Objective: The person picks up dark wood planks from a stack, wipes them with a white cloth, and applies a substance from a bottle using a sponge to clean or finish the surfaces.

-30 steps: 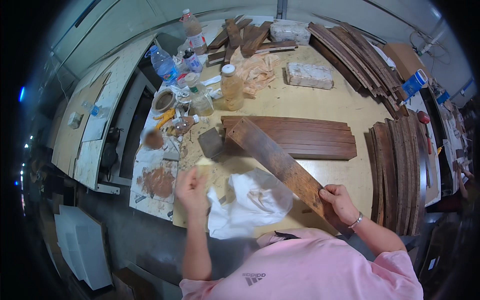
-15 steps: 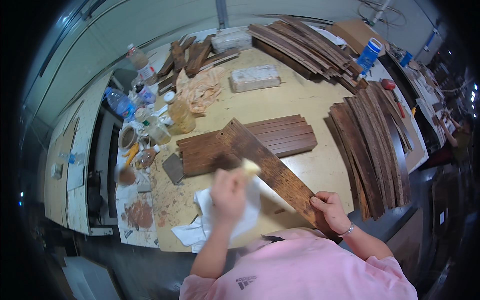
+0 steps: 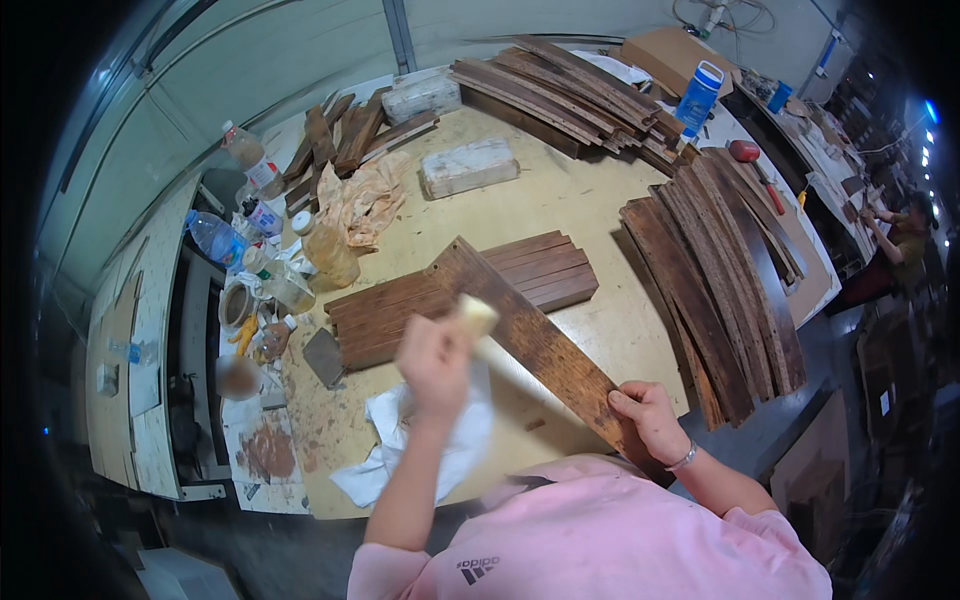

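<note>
In my left hand (image 3: 434, 368), closed and slightly blurred, is a small pale yellow pad (image 3: 479, 314). The pad is at the left edge of a long dark brown wooden board (image 3: 545, 350); whether they touch, I cannot tell. My right hand (image 3: 650, 420) grips the board's near end, thumb on top. That board slants away to the far left, with a small hole near its far end. Its far part lies over a row of brown wooden strips (image 3: 385, 325) on the table. Below my left hand lies a crumpled white cloth (image 3: 385, 460).
Stacked dark boards stand at the right (image 3: 700, 290) and far side (image 3: 560, 95). A white-wrapped block (image 3: 470, 167) sits mid-table. Bottles (image 3: 327, 250), a peach rag (image 3: 365, 200) and a grey flat piece (image 3: 323, 358) crowd the left. Another person (image 3: 905, 240) is at far right.
My left hand has moved the pad slightly toward the board's far end. My right hand keeps its grip on the near end. The whole view has shifted a little.
</note>
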Motion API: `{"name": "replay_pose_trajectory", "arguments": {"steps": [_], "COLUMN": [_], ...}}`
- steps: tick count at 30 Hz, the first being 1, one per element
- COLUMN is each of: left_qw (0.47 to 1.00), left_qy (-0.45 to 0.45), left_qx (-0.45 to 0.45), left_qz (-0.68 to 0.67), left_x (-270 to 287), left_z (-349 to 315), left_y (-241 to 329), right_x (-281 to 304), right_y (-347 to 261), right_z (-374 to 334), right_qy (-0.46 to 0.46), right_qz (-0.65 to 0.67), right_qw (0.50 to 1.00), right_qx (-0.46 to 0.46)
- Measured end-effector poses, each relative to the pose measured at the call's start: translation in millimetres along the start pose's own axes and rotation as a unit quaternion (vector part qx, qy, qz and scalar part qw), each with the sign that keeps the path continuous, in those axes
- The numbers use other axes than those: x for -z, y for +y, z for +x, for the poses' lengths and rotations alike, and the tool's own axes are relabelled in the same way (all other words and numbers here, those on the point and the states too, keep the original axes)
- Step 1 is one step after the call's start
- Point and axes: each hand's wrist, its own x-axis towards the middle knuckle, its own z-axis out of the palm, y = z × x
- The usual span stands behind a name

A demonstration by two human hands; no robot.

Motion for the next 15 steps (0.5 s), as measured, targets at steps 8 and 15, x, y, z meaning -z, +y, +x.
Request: {"name": "replay_pose_trajectory", "arguments": {"steps": [8,15], "left_qw": [0.987,0.989], "left_qy": [-0.131,-0.093], "left_qx": [-0.003,-0.032], "left_qz": [-0.092,-0.115], "left_x": [-22.9,-44.3], "left_z": [-50.7,-4.3], "left_y": [33.0,38.9], "right_x": [-0.4,-16.7], "right_y": [-13.3,-59.5], "right_z": [19.8,77.9], "right_qy": [-0.01,-0.028], "right_qz": [0.02,0.177], "right_qw": [1.0,0.984], "right_qx": [-0.009,0.012]}}
